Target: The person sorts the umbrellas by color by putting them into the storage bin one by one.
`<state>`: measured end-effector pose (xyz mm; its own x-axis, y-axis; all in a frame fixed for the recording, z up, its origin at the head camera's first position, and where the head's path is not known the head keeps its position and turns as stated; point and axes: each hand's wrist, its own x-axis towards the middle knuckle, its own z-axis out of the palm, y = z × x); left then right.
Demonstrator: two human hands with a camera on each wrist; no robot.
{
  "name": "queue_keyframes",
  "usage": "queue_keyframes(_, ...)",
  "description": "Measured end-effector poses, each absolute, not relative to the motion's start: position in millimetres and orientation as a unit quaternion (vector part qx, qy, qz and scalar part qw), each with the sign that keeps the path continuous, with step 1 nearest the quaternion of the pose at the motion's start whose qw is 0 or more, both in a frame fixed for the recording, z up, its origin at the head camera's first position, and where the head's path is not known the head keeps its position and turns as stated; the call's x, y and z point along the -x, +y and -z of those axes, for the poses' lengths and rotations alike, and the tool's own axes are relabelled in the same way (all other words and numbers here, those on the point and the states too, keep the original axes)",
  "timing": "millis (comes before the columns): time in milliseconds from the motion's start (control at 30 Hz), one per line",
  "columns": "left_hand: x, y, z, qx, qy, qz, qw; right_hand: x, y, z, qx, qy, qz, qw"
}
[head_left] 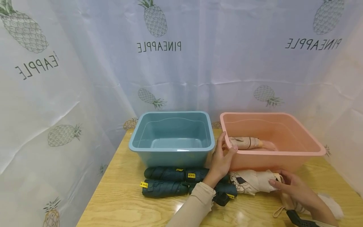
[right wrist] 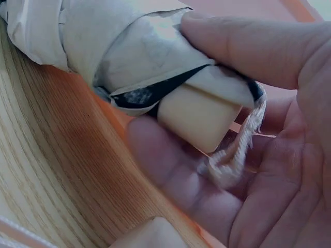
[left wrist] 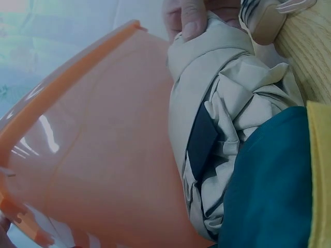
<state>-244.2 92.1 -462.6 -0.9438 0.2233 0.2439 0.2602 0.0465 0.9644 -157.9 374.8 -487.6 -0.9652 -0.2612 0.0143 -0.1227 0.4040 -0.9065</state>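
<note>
At the near left corner of the pink basin (head_left: 283,154), my left hand (head_left: 222,159) pinches the rim between thumb and fingers. My right hand (head_left: 296,187) grips the handle end of a folded beige umbrella (head_left: 252,182) lying in front of that basin. In the right wrist view, the thumb presses the cloth (right wrist: 139,46) while the fingers curl beneath the pale handle (right wrist: 199,116), where a wrist cord (right wrist: 240,150) loops. Another beige folded umbrella (head_left: 244,142) lies inside the pink basin.
A blue basin (head_left: 171,149) stands to the left with nothing in it. Several dark folded umbrellas (head_left: 164,188) with yellow tags lie before it, partly behind my left forearm. Another beige umbrella (head_left: 287,201) lies under my right wrist. A pineapple-print curtain (head_left: 198,69) encloses the wooden table (head_left: 113,195).
</note>
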Motion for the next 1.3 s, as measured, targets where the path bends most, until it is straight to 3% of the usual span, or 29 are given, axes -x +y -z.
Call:
queue_keyframes(333, 244.7, 92.2, 463.9, 0.174, -0.724, 0.667, 0.019, 158.5, 376.9, 490.6, 0.143, 0.767, 0.614, 0.116)
queue_keyframes(567, 243.2, 92.2, 463.3, 0.167, -0.729, 0.664, 0.016, 157.3, 375.0, 489.0, 0.081, 0.789, 0.601, 0.102)
queue_keyframes(1300, 244.5, 93.1, 463.3, 0.161, -0.728, 0.667, 0.014, 155.7, 386.8, 477.7, 0.071, 0.745, 0.661, 0.058)
